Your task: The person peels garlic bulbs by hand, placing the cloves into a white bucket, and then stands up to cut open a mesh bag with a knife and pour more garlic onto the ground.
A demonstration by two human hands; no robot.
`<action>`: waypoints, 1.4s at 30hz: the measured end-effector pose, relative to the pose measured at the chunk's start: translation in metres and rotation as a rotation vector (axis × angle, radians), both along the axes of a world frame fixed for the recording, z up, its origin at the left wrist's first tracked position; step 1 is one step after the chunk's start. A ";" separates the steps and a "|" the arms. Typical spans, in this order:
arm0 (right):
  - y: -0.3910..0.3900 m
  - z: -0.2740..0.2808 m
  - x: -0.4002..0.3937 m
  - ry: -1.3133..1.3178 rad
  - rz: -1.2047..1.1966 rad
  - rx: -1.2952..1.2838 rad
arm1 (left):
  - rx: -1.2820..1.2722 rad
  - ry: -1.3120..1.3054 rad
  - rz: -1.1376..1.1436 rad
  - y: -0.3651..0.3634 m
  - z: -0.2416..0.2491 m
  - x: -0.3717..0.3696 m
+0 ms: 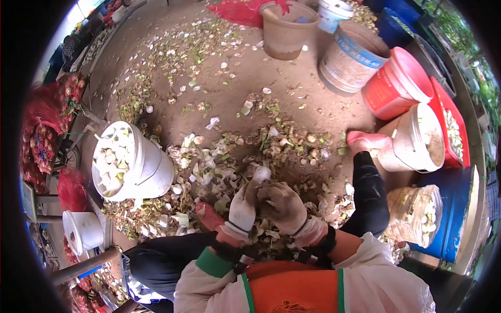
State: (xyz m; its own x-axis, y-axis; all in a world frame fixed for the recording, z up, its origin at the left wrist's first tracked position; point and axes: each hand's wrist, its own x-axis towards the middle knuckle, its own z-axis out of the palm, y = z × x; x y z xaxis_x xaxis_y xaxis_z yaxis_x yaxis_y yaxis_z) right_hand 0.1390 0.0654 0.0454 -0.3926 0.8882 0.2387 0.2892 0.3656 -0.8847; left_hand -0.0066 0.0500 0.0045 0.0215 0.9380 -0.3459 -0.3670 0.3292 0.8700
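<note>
Both hands wear dirty white work gloves and meet low in the middle, over a heap of peelings. My left hand (242, 207) is closed, with a pale, round white bulb (262, 173) at its fingertips. Close against it, my right hand (283, 206) has its fingers curled inward; whatever they hold is hidden. Dry skins, leaves and root ends (284, 143) lie on the ground just beyond the hands. To the left, a white bucket (156, 169) is heaped with white bulbs (116, 159) with short green stems.
On the right stand a red bucket (383, 91), a whitish bucket (402, 148), a sack (409, 211) with bulbs and a blue container (454, 219). A brown tub (287, 34) and a grey bucket (347, 68) are farther back. Red mesh bags (49, 125) pile at left.
</note>
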 end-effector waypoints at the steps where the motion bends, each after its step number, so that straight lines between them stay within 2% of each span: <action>1: -0.015 0.007 -0.004 0.264 -0.129 -0.243 | -0.091 -0.193 0.085 -0.010 0.003 0.007; 2: -0.019 0.012 0.003 0.262 -0.135 -0.219 | -0.179 -0.387 0.167 -0.015 0.019 0.014; 4: -0.018 0.018 0.022 -0.125 -0.296 0.272 | -0.217 -0.387 0.186 -0.026 0.038 0.018; 5: -0.025 0.029 0.027 -0.163 -0.257 0.108 | -0.284 -0.381 0.218 -0.034 0.044 0.019; 6: -0.033 0.041 0.028 -0.160 -0.261 0.126 | -0.266 -0.381 0.212 -0.043 0.049 0.019; 8: -0.051 0.066 0.019 -0.297 -0.156 0.419 | 0.030 -0.293 0.208 -0.059 0.058 0.019; 9: -0.055 0.060 0.012 -0.360 -0.167 0.550 | -0.177 -0.385 0.221 -0.054 0.059 0.019; 10: -0.065 0.060 0.011 -0.355 -0.166 0.570 | -0.156 -0.385 0.222 -0.054 0.046 0.013; 12: -0.081 0.066 0.008 -0.316 -0.074 0.638 | 0.076 -0.550 0.171 -0.055 0.057 0.003; 13: -0.084 0.069 0.008 -0.315 -0.068 0.650 | -0.079 -0.503 0.416 -0.058 0.062 0.003; 14: -0.085 0.080 0.009 -0.285 -0.060 0.631 | 0.147 -0.597 0.122 -0.066 0.051 -0.027; 16: -0.082 0.107 0.012 -0.230 -0.050 0.596 | 0.174 -0.442 0.187 -0.066 0.038 -0.043; 17: -0.084 0.118 0.014 -0.203 -0.049 0.568 | 0.177 -0.444 0.185 -0.072 0.055 -0.032; 19: -0.091 0.132 0.018 -0.143 -0.055 0.516 | 0.007 -0.515 0.227 -0.084 0.105 0.007; 20: -0.093 0.106 0.015 -0.147 0.081 0.353 | 0.003 -0.424 0.325 -0.081 0.095 0.016; 22: -0.090 0.102 0.016 -0.104 0.065 0.381 | 0.091 -0.504 0.153 -0.083 0.104 0.013; 24: -0.086 0.100 0.025 -0.098 -0.024 0.007 | 0.130 0.227 -0.016 -0.095 0.119 -0.005; 25: -0.087 0.103 0.026 -0.087 -0.089 0.255 | 0.584 1.056 -0.197 -0.105 0.133 -0.015; 26: -0.088 0.099 0.021 -0.089 -0.085 0.259 | 0.585 1.055 -0.191 -0.105 0.125 -0.011; 28: -0.097 0.080 0.006 -0.010 0.011 0.340 | 0.510 0.389 -0.084 -0.110 0.086 -0.001; 29: -0.095 0.078 0.007 0.057 0.027 0.216 | 1.030 0.881 0.052 -0.101 0.087 0.000; 30: -0.093 0.074 0.006 0.058 0.029 0.224 | 1.036 0.883 0.056 -0.102 0.092 -0.003; 32: -0.095 0.065 0.010 0.279 0.015 -0.167 | 0.406 0.295 -0.166 -0.117 0.107 -0.003; 33: -0.099 0.077 0.008 0.468 0.071 -0.273 | 0.362 0.166 -0.187 -0.118 0.115 -0.005; 34: -0.097 0.078 0.010 0.465 0.072 -0.279 | 0.357 0.163 -0.184 -0.118 0.119 -0.007; 36: -0.096 0.076 0.014 0.658 0.163 -0.594 | 0.576 0.404 -0.205 -0.119 0.122 -0.012; 37: -0.093 0.061 0.014 0.729 0.122 -0.685 | 0.266 0.045 -0.355 -0.117 0.118 -0.024; 38: -0.091 0.052 0.014 0.732 0.117 -0.688 | 0.261 0.044 -0.359 -0.116 0.116 -0.022; 40: -0.090 0.040 0.015 0.707 0.103 -0.534 | 0.432 0.169 -0.218 -0.114 0.110 -0.014; 41: -0.091 0.051 0.014 0.700 0.015 -0.477 | 0.718 0.448 -0.082 -0.105 0.100 -0.009; 42: -0.090 0.062 0.016 0.699 0.017 -0.477 | 0.718 0.448 -0.079 -0.098 0.084 -0.011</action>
State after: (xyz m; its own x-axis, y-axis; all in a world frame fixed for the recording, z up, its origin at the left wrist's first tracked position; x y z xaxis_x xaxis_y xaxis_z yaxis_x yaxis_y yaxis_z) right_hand 0.1551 -0.0244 0.1077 -0.3085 0.9507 0.0327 -0.3843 -0.0931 -0.9185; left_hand -0.0178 -0.0482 0.0890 0.0993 0.9346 0.3415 0.0628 -0.3484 0.9352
